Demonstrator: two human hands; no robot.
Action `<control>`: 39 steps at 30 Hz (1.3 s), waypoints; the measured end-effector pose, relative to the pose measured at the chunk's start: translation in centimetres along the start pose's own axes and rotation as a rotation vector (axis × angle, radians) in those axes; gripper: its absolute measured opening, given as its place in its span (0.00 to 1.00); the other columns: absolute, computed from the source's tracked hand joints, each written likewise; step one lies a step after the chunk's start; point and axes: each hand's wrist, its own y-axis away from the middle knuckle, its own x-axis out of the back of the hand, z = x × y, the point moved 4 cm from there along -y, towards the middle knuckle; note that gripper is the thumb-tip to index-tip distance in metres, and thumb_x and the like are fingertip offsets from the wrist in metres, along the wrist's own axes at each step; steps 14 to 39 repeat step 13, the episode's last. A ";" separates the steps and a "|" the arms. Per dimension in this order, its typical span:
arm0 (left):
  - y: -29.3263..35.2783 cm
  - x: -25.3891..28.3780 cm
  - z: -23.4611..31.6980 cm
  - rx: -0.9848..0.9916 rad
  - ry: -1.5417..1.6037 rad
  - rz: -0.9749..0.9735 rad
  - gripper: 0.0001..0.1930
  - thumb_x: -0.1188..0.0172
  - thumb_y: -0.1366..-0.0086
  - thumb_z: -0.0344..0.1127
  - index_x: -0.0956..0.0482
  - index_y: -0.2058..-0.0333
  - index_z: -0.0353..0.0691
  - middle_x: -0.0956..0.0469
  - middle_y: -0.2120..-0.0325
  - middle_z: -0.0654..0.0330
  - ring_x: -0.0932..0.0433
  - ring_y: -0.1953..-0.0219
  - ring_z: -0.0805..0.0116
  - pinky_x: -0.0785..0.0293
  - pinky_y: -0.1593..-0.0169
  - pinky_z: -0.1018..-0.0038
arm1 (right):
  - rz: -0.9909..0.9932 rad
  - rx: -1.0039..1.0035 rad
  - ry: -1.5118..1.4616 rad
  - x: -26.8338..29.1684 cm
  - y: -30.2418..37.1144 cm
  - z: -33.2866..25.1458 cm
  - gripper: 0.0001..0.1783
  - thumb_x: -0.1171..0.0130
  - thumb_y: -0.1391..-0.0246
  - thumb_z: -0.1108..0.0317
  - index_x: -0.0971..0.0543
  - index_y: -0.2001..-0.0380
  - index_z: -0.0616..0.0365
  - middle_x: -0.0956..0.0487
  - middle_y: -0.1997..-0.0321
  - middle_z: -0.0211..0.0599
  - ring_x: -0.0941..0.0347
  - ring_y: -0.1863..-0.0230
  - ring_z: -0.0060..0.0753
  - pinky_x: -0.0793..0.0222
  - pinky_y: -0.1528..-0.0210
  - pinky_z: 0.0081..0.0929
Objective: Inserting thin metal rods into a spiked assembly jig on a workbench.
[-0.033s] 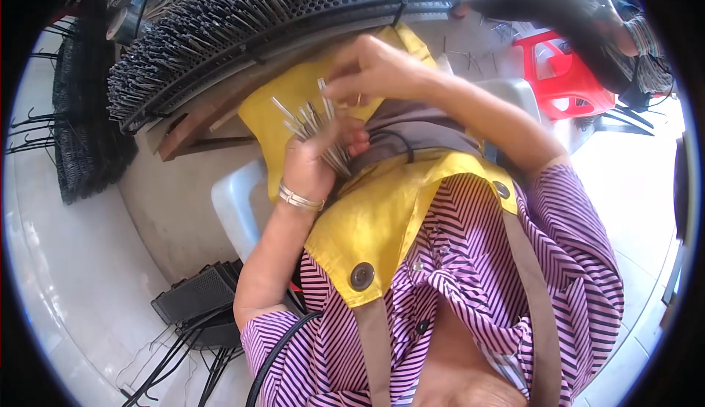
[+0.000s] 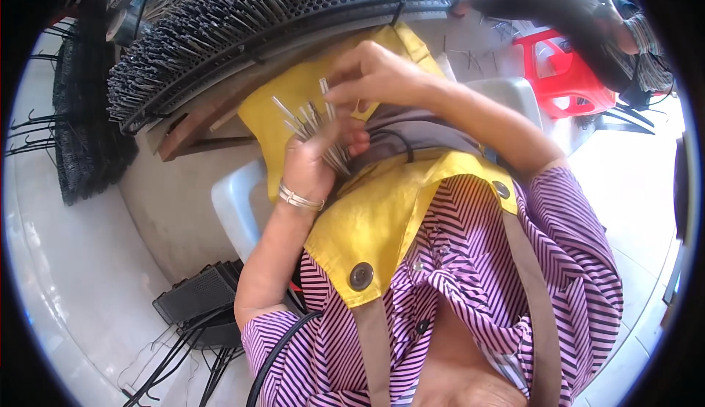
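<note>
My left hand [image 2: 316,157] is wrapped round a bundle of thin silvery metal rods [image 2: 307,118], held over my lap. The rods fan out above the fist, their upper ends at uneven heights. My right hand [image 2: 378,73] is curled just above the bundle, its fingers bent against one metal rod [image 2: 324,88] that stands higher than those beside it. Blur hides exactly where the fingertips meet that rod. Beneath both hands lies a yellow apron [image 2: 283,102] with grey-brown cloth beside it.
Beyond my hands, a black perforated metal rack [image 2: 382,0] bears a dense row of dark rods [image 2: 198,40]. Black hooked racks [image 2: 92,113] hang at left, and black mesh pieces [image 2: 194,297] lie lower left. A red plastic stool [image 2: 562,77] and another person's arm [image 2: 624,36] are at upper right.
My right hand has shifted very slightly downward. The left hand and its bundle have hardly moved.
</note>
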 end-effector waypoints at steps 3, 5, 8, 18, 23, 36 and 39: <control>-0.1 -0.7 0.0 0.002 -0.071 -0.063 0.15 0.49 0.40 0.34 0.31 0.57 0.30 0.25 0.66 0.50 0.24 0.66 0.60 0.25 0.61 0.68 | 0.046 -0.008 -0.278 -0.4 0.8 1.0 0.10 0.41 0.56 0.69 0.24 0.76 0.67 0.25 0.81 0.34 0.28 0.78 0.22 0.32 0.74 0.20; -0.1 -1.1 -0.1 0.009 -0.111 -0.002 0.16 0.48 0.40 0.34 0.31 0.56 0.30 0.25 0.65 0.50 0.24 0.65 0.60 0.25 0.61 0.68 | 0.109 -0.047 -0.347 0.1 0.9 1.3 0.08 0.41 0.57 0.71 0.25 0.75 0.67 0.24 0.80 0.34 0.28 0.77 0.22 0.31 0.72 0.19; 0.2 -1.2 -0.4 0.020 -0.083 0.016 0.15 0.49 0.40 0.33 0.31 0.57 0.30 0.25 0.65 0.50 0.24 0.65 0.60 0.25 0.60 0.68 | 0.157 -0.044 -0.379 0.9 0.7 1.1 0.08 0.41 0.57 0.73 0.25 0.74 0.68 0.24 0.79 0.34 0.27 0.78 0.22 0.30 0.73 0.18; 0.4 -1.0 -0.3 0.046 -0.186 -0.005 0.17 0.47 0.42 0.33 0.32 0.56 0.30 0.25 0.65 0.49 0.24 0.65 0.59 0.26 0.60 0.68 | 0.075 -0.051 -0.379 0.7 1.3 0.0 0.10 0.41 0.58 0.72 0.24 0.70 0.66 0.24 0.79 0.34 0.27 0.78 0.21 0.29 0.74 0.17; 0.4 -1.0 -0.3 0.046 -0.186 -0.005 0.17 0.47 0.42 0.33 0.32 0.56 0.30 0.25 0.65 0.49 0.24 0.65 0.59 0.26 0.60 0.68 | 0.075 -0.051 -0.379 0.7 1.3 0.0 0.10 0.41 0.58 0.72 0.24 0.70 0.66 0.24 0.79 0.34 0.27 0.78 0.21 0.29 0.74 0.17; 0.4 -1.0 -0.3 0.046 -0.186 -0.005 0.17 0.47 0.42 0.33 0.32 0.56 0.30 0.25 0.65 0.49 0.24 0.65 0.59 0.26 0.60 0.68 | 0.075 -0.051 -0.379 0.7 1.3 0.0 0.10 0.41 0.58 0.72 0.24 0.70 0.66 0.24 0.79 0.34 0.27 0.78 0.21 0.29 0.74 0.17; 0.4 -1.0 -0.3 0.046 -0.186 -0.005 0.17 0.47 0.42 0.33 0.32 0.56 0.30 0.25 0.65 0.49 0.24 0.65 0.59 0.26 0.60 0.68 | 0.075 -0.051 -0.379 0.7 1.3 0.0 0.10 0.41 0.58 0.72 0.24 0.70 0.66 0.24 0.79 0.34 0.27 0.78 0.21 0.29 0.74 0.17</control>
